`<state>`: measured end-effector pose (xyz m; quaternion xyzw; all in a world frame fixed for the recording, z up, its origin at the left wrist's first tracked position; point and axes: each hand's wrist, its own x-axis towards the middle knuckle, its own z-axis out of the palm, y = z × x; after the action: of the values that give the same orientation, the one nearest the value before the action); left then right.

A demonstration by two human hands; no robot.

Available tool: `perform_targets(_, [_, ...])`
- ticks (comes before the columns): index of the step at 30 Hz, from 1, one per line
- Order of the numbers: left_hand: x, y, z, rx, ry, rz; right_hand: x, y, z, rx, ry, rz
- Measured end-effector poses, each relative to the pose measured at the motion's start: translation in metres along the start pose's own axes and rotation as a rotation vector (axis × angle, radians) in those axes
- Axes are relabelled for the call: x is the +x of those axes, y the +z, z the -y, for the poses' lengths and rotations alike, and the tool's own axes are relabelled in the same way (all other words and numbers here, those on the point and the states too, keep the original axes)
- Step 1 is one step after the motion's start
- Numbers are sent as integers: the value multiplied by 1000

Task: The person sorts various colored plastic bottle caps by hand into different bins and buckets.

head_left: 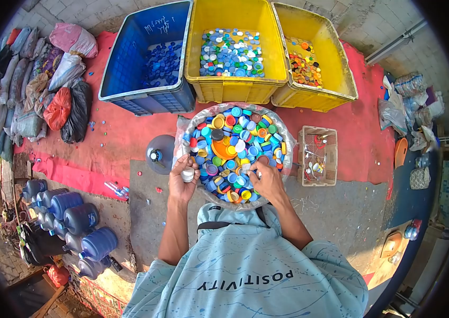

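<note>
A round tub heaped with bottle caps of many colours stands right in front of me. Cupped at its left rim, my left hand has its fingers closed around white bottle caps. Over the right part of the heap, my right hand pinches what looks like a pale bottle cap, partly covered by the fingers. A large orange cap and a black cap lie on the pile.
Behind the tub are a blue crate with blue caps, a yellow crate with blue and white caps, and another yellow crate with orange and red caps. A small basket sits right, water jugs and sacks left.
</note>
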<state>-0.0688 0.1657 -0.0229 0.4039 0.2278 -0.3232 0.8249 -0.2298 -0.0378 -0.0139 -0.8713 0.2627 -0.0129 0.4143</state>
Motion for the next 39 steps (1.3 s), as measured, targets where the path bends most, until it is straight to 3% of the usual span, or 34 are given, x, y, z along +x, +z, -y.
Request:
perform_targets(2, [10,-23,3,248,66,36,4,3,5,-17,13,-1])
perform_targets(5, [8,-11,-3,1428,557,-132,9,9,10,-2,-54,-19])
perform_targets(6, [7,-4,-6,1619,675,-158,11,7,14,13,-54,12])
perform_targets(9, [23,1,-5,1784,859,-139,16,9,23,34,-106,49])
perform_targets(10, [29,1,-7,1843,813,-83,18,14,19,61,-133,42])
perform_targets(19, [35,11,1,1950,749,-136,13,18,16,83,-178,60])
perform_targets(25, [42,15,-7,2018,746,-59,10,11,15,54,-135,80])
perform_targets(34, [58,21,-23,2165,553,39,9,11,15,91,-145,58])
perform_targets(39, [45,18,-19,2013,732,44,8,12,9,96,-162,41])
